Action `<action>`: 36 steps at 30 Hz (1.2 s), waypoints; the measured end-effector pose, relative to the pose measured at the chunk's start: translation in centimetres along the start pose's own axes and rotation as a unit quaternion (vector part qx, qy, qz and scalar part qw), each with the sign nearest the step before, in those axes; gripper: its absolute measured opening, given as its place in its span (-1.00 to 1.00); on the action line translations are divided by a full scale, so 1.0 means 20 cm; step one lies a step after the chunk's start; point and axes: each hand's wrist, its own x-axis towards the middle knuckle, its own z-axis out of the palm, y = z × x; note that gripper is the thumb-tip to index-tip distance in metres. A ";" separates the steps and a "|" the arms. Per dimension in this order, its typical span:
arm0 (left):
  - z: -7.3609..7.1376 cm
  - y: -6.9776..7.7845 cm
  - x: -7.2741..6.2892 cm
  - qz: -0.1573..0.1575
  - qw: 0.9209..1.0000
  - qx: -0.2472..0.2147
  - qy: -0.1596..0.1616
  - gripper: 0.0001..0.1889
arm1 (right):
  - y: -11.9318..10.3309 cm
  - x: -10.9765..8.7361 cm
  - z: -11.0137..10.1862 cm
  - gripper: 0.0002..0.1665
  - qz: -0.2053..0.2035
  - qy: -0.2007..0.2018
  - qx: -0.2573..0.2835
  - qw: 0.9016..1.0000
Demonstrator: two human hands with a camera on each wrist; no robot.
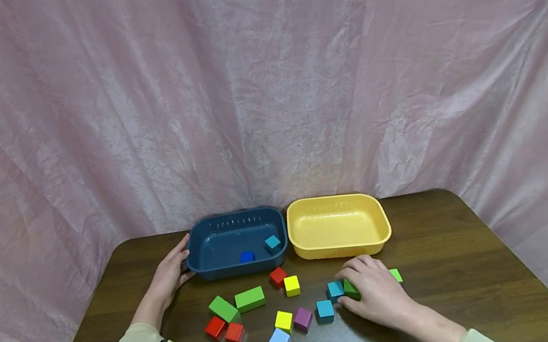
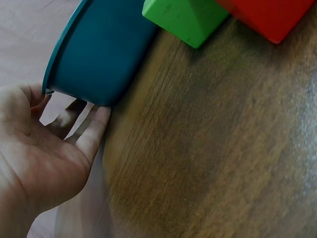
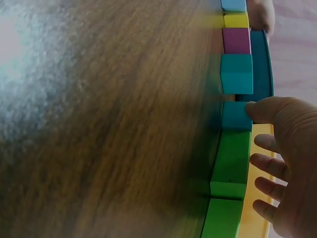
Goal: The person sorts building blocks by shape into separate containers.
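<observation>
At the left end of the blue basket [image 1: 204, 271], my left hand [image 1: 166, 276] touches the outer wall with extended fingers. The left wrist view shows its fingertips against the basket's [image 2: 99, 54] end, below the rim. My right hand [image 1: 377, 291] is over a green block [image 1: 351, 289], which it partly hides. In the right wrist view, the thumb of the right hand [image 3: 297, 153] is at a teal cube [image 3: 237, 115], and the other fingers are spread above the green block [image 3: 232, 156]. A second teal cube [image 1: 325, 311] lies near the thumb.
The yellow basket [image 1: 384, 231] stands right of the blue one, which contains a blue cube [image 1: 247, 256] and a teal cube [image 1: 272, 243]. Red, yellow, purple [image 1: 304, 319], light blue [image 1: 279, 341] and green blocks [image 1: 250, 299] lie in front. A pink curtain [image 1: 264, 107] hangs behind the table.
</observation>
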 end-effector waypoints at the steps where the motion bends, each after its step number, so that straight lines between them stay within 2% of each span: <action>1: 0.00 0.00 0.00 0.001 1.000 0.000 0.000 -0.42 | 0.00 0.00 0.00 -0.52 -0.001 0.002 -0.001 1.000; 18: 0.00 0.00 0.00 0.004 1.000 0.002 0.000 -0.42 | 0.02 0.01 0.03 -0.54 -0.017 0.012 -0.016 1.000; 28: 0.00 0.00 0.00 0.006 1.000 0.001 0.001 -0.42 | 0.02 0.01 0.02 -0.58 -0.005 -0.007 -0.018 1.000; 36: 0.01 0.00 0.00 0.004 1.000 -0.003 0.002 -0.42 | 0.02 0.01 0.03 -0.62 -0.008 -0.004 -0.013 1.000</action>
